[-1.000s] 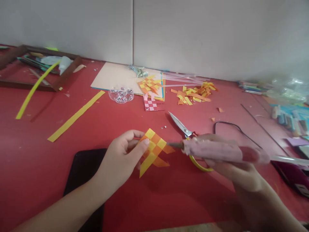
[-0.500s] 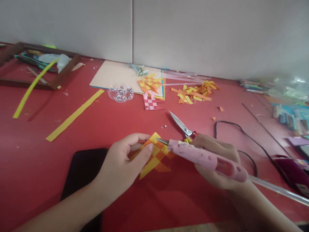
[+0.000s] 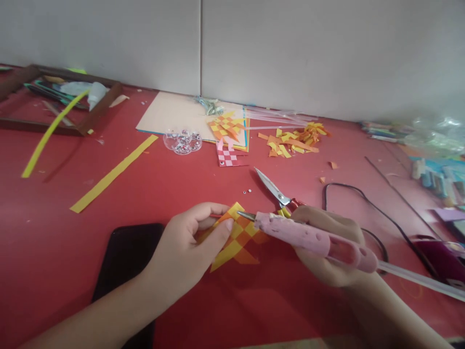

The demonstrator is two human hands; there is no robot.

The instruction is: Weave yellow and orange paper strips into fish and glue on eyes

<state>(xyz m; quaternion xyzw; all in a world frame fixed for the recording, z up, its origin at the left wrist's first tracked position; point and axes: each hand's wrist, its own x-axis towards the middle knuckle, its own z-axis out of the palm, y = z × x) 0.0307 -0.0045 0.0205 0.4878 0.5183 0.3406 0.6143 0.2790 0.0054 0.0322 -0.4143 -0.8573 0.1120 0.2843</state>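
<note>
My left hand [image 3: 189, 242] pinches the left corner of a woven yellow and orange paper piece [image 3: 238, 237] lying on the red table [image 3: 181, 184]. My right hand [image 3: 327, 247] is wrapped round a pink glue gun [image 3: 312, 237]. Its metal nozzle points left and touches the top of the woven piece near my left fingertips. A clear glue stick sticks out of the gun's back end to the right.
Scissors [image 3: 276, 191] lie just behind the glue gun, with a black cord [image 3: 345, 191] to their right. A black phone [image 3: 123, 261] lies under my left wrist. Farther back are a pink woven piece [image 3: 228, 155], paper scraps [image 3: 290, 140], a cup of beads [image 3: 181, 141], yellow strips [image 3: 112, 174] and a wooden frame [image 3: 87, 121].
My right hand has brought the glue gun left and lower, from beside the woven piece's right edge to its top. My left hand keeps hold of the piece.
</note>
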